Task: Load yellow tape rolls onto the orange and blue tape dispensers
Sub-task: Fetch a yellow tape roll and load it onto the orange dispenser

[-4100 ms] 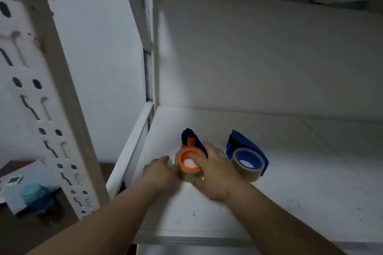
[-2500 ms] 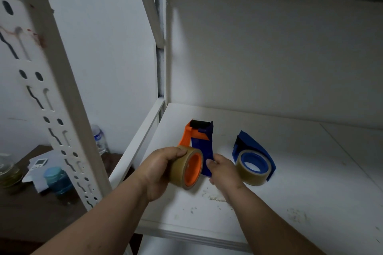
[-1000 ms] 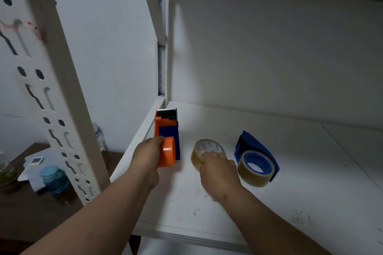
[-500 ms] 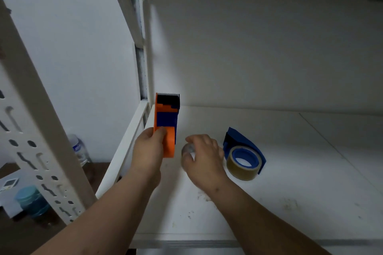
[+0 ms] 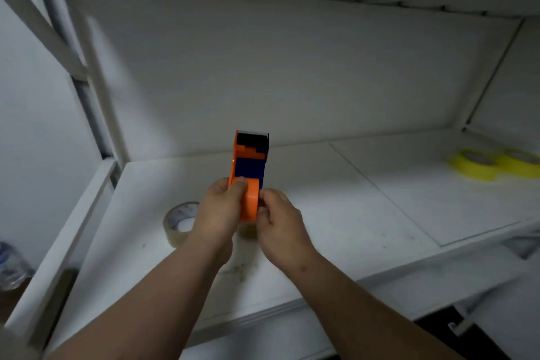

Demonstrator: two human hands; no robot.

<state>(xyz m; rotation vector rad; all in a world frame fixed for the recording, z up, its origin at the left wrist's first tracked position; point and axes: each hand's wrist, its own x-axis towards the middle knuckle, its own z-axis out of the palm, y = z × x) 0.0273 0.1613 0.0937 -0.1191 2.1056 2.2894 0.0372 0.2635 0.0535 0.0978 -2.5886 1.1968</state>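
The left hand (image 5: 217,213) wraps the orange wheel of the orange dispenser (image 5: 249,177), thumb pressed on top; the right hand (image 5: 279,223) now pinches its other side, having let go of the clear tape roll (image 5: 179,222). That roll lies flat on the shelf (image 5: 336,213) at 9 o'clock, touching the left wrist. 2 yellow tape rolls (image 5: 493,166) have come into view at 2 o'clock, well apart. The blue dispenser is gone from view. Bare shelf runs between hands and yellow rolls.

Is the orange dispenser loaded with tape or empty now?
Empty: the orange dispenser, held by both hands, shows a bare orange hub, and the clear tape roll lies flat on the shelf.
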